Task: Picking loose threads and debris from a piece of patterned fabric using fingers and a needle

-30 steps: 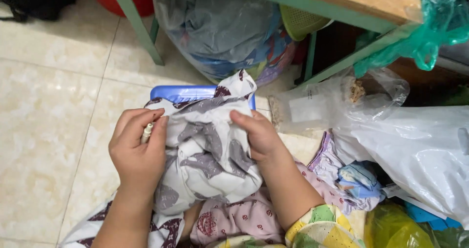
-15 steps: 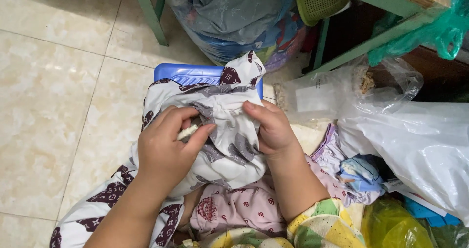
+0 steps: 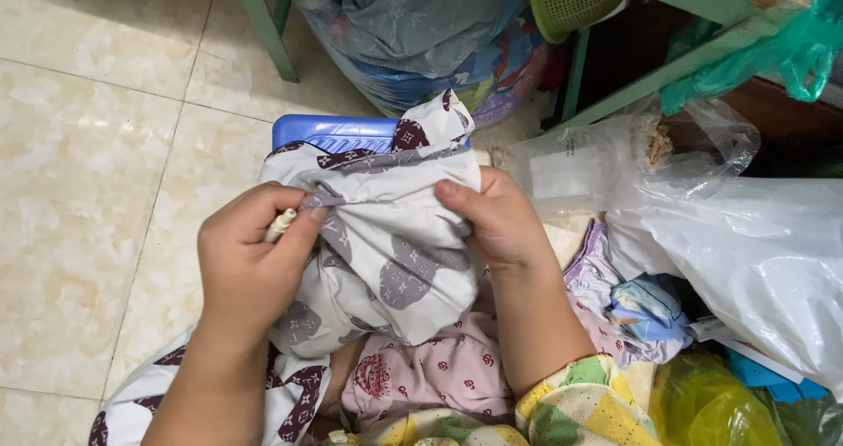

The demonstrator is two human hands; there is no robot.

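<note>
My left hand (image 3: 246, 266) pinches the white patterned cloth (image 3: 386, 244) plus a small pale stick (image 3: 281, 225); right hand (image 3: 496, 222) grips its 3 o'clock edge; cloth bunched mid-frame, over the blue stool (image 3: 338, 133); mid-handling, steady grip needed.

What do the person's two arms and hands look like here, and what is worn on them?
Both hands, left hand and right hand, are bare: no gloves, rings or watch show. The forearms are uncovered. At the right elbow sits a short sleeve in a yellow, green and pink check pattern.
</note>
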